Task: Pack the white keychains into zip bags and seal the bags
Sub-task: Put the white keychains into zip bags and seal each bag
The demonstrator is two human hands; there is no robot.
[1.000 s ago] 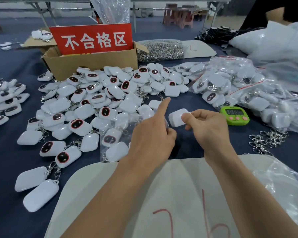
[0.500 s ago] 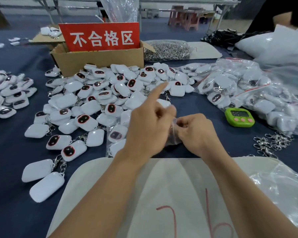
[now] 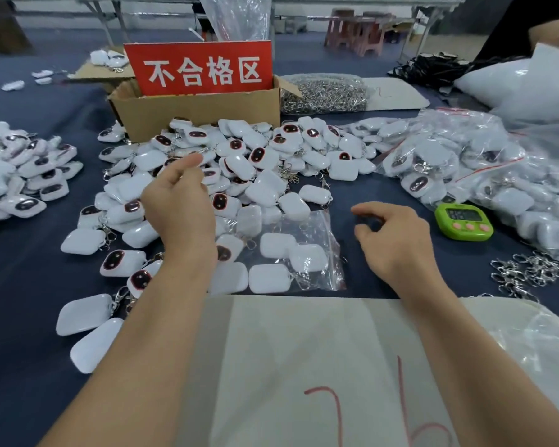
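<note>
Fingers (image 3: 367,209) hung loose on both hands, the zip bag on the bench (image 3: 23,279) between them.

The left hand (image 3: 181,204) and right hand (image 3: 397,243) were lightly curled and held nothing. The zip bag (image 3: 320,224) lay flat, several white keychains (image 3: 276,245) inside; I couldn't tell if it was sealed. Thin, slick, crinkly film, probably light and floppy, best pinched along the stiffer zip strip. The keychains were hard, glossy rounded squares with small metal clasps, more heaped in a pile (image 3: 265,188) behind.

White keychains (image 3: 268,278), clear zip bag (image 3: 317,250), green timer (image 3: 463,221), red sign (image 3: 200,67).
</note>
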